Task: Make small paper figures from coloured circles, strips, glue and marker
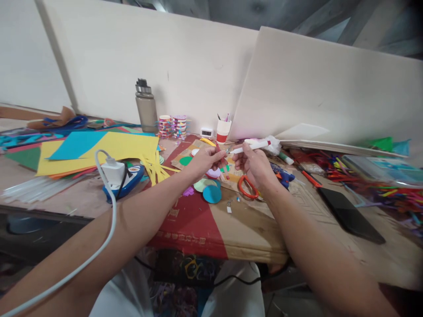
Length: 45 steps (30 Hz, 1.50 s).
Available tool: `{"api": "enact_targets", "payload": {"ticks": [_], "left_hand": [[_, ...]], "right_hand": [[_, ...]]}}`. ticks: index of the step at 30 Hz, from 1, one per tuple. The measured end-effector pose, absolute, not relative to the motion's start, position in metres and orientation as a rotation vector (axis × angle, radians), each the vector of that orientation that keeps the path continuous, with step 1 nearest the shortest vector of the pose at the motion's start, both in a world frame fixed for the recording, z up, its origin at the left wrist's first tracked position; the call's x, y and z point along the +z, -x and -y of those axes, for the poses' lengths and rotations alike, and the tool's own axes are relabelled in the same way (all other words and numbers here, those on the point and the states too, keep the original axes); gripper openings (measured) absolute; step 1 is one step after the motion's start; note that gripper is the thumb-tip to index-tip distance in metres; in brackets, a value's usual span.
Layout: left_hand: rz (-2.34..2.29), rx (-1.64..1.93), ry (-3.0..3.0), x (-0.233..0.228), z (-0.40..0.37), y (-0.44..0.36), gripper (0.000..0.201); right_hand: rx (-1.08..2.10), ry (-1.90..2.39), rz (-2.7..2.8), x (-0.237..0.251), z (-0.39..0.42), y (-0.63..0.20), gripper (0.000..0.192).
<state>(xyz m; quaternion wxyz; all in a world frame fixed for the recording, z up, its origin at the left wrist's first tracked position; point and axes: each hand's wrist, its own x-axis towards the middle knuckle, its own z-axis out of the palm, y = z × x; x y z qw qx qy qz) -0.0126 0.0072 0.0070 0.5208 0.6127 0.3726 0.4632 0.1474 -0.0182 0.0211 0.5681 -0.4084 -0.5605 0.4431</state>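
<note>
In the middle of the view, my left hand [207, 160] pinches a thin reddish strip [225, 168] that slants down between the fingers. Beside it, my right hand [253, 162] is closed round a white marker [253, 147] with a red end, its tip pointing left toward the strip. Whether tip and strip touch I cannot tell. Below my hands lie paper discs, among them a blue disc [212, 194] and a green disc [186, 161]. Orange-handled scissors [247, 187] rest under my right wrist, with the blades mostly hidden.
A bottle [147, 110], two decorated cups [172, 127] and a pen cup [224, 131] stand at the back. Coloured paper sheets [125, 147] and a blue power strip [134, 179] with a white cord are left. A black phone [350, 213] lies right.
</note>
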Motion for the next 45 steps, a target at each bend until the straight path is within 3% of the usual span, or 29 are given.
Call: {"api": "enact_targets", "payload": {"ticks": [3,9,17,22,28,37,45], "left_hand": [[-0.91,1.106,-1.493,0.005,-0.009,0.013,0.022],[-0.901,1.088,-1.488,0.004,-0.01,0.014,0.022],[-1.01,1.076,-1.55,0.014,0.001,0.014,0.031],[-1.01,1.197,-1.409,0.011,-0.007,0.017,0.026],[-0.998,1.25,-1.351,0.007,-0.013,0.02,0.03],[-0.987,0.972,-1.665,0.007,-0.004,0.014,0.028],[-0.989,1.052,-1.862,0.009,0.002,0.011,0.033]], "right_hand": [[0.999,0.976,1.366,0.021,0.016,-0.149,0.044],[0.891,0.986,1.351,0.014,0.009,-0.152,0.028],[0.744,1.161,1.596,0.013,0.009,-0.156,0.023],[0.393,1.299,2.025,0.012,0.016,-0.158,0.011],[0.25,1.466,2.257,0.01,0.025,-0.148,0.018],[0.188,1.662,2.275,0.003,0.019,-0.143,0.025],[0.21,1.559,2.226,-0.018,0.004,-0.138,0.032]]}}
